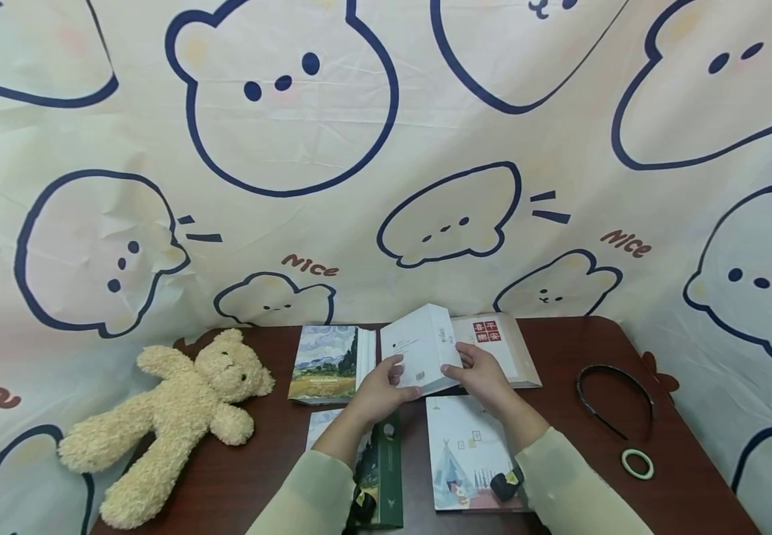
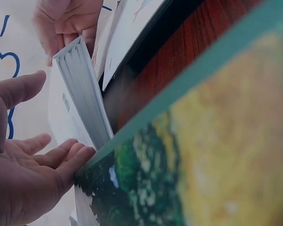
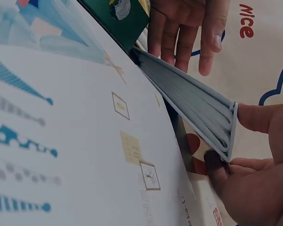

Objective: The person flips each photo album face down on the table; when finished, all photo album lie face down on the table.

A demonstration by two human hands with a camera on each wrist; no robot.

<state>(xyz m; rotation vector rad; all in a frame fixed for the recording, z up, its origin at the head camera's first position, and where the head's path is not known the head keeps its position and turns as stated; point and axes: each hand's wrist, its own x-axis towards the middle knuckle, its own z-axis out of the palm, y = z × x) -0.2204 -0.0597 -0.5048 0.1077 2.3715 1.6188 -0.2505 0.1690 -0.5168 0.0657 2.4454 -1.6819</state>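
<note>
A thick white book (image 1: 419, 349) with a barcode is tilted up at the back of the table, its spine toward the right. My right hand (image 1: 482, 375) pinches it at the spine, thumb on one side and fingers on the other, as the right wrist view also shows of the book's end (image 3: 193, 103). My left hand (image 1: 382, 394) is at the book's lower left. In the left wrist view its thumb stands apart from the cover and the extended fingers (image 2: 61, 160) lie along the lower edge. A book with a red seal-like print (image 1: 502, 342) lies just behind on the right.
A landscape-covered book (image 1: 325, 364) lies left of the hands. Nearer are a green-spined book (image 1: 388, 475), partly under the left sleeve, and a white book with a tent picture (image 1: 459, 453). A teddy bear (image 1: 185, 416) lies left; a headband (image 1: 616, 371) and pale green ring (image 1: 637, 464) lie right.
</note>
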